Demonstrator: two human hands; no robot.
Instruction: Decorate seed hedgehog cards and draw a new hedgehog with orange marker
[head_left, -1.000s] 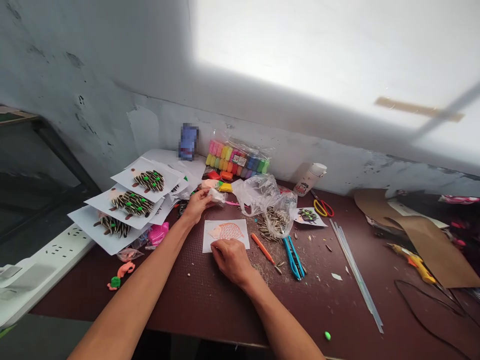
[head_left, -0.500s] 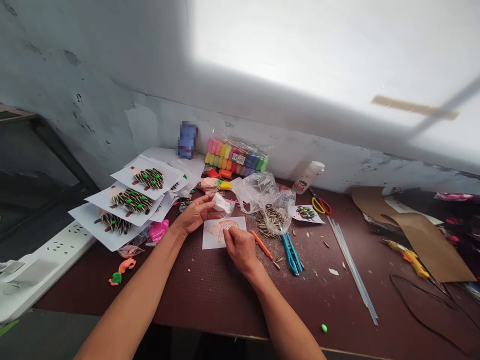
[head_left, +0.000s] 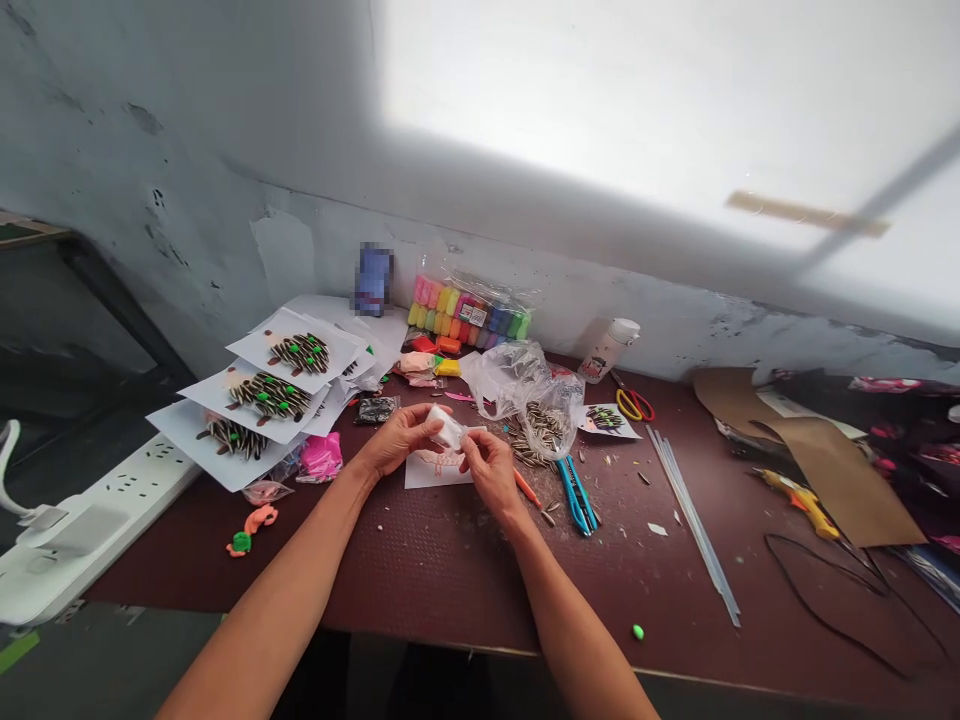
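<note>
A small packet of white modelling clay [head_left: 445, 426] in a clear wrapper is held up over the paper. My left hand [head_left: 403, 438] is closed on its left side, thumb and fingers gripping it. At the other end, my right hand [head_left: 486, 464] pinches the wrapper with its fingertips. Below both hands lies a white paper with an orange hedgehog drawing [head_left: 439, 472], partly covered by them. An orange pen [head_left: 527, 490] rests just right of my right hand, beside a blue utility knife [head_left: 576, 497]. Striped sunflower seeds [head_left: 536, 435] are heaped behind these, partly under a clear plastic bag [head_left: 517, 375].
Seed-covered hedgehog pictures [head_left: 285, 395] are stacked at left, near a white power strip [head_left: 97, 520]. A bag of coloured clay [head_left: 469, 315] stands by the wall with a white bottle [head_left: 609, 350]. Scissors [head_left: 635, 404], glue sticks [head_left: 694, 525] and a yellow glue gun [head_left: 802, 503] lie rightward.
My right hand has risen from the drawing and now grips the wrapper of the white clay packet. My left hand still holds the packet, now lower over the paper.
</note>
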